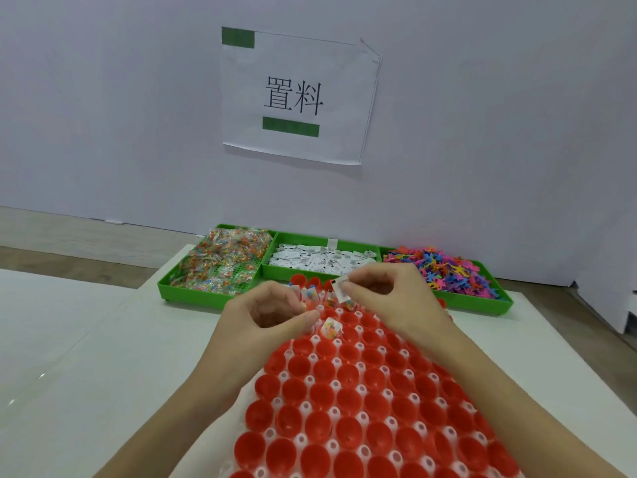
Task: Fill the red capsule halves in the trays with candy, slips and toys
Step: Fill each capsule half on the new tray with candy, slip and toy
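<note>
Red capsule halves [348,401] sit open-side up in a white tray [312,357] across the lower centre; light, rigid cups, best filled from above, not lifted; at centre left, the left hand [265,313] curls over what appear to be candy packets [331,328]; the right hand [389,294] pinches a flimsy paper slip [341,288]; behind, green bins [193,294] hold candy, slips and toys, clear of the work.

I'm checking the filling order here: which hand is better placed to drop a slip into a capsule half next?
The right hand, probably: it already pinches a white slip above the far red capsule halves. The left hand holds candy packets instead.
</note>
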A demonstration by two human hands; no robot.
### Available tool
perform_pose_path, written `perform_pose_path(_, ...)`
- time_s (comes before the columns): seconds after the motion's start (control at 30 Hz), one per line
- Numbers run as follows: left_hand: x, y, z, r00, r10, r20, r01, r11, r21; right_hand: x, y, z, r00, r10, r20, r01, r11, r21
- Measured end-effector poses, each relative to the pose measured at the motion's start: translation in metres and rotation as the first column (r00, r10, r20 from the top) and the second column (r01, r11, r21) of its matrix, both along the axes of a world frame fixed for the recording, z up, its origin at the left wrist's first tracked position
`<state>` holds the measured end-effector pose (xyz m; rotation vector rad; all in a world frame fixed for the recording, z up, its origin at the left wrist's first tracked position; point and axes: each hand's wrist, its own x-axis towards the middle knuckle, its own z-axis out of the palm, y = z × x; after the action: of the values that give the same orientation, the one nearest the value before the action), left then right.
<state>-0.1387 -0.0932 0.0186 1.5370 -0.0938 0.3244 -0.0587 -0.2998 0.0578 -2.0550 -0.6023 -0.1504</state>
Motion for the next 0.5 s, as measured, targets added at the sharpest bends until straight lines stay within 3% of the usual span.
perform_pose_path(0.3, -0.013, -0.021, 0.004, 0.974, -0.227, -0.030, 0.229, 0.962, 0.152, -0.088, -0.020, -0.024, 1.000, -0.010, -0.027, 0.013, 0.994, 0.111)
perform_pose_path(0.5, -0.015, -0.020, 0.005, 0.973, -0.228, -0.035, 0.230, 0.950, 0.212, -0.090, -0.020, -0.023, 0.992, 0.064, -0.104, -0.055, 0.995, 0.087)
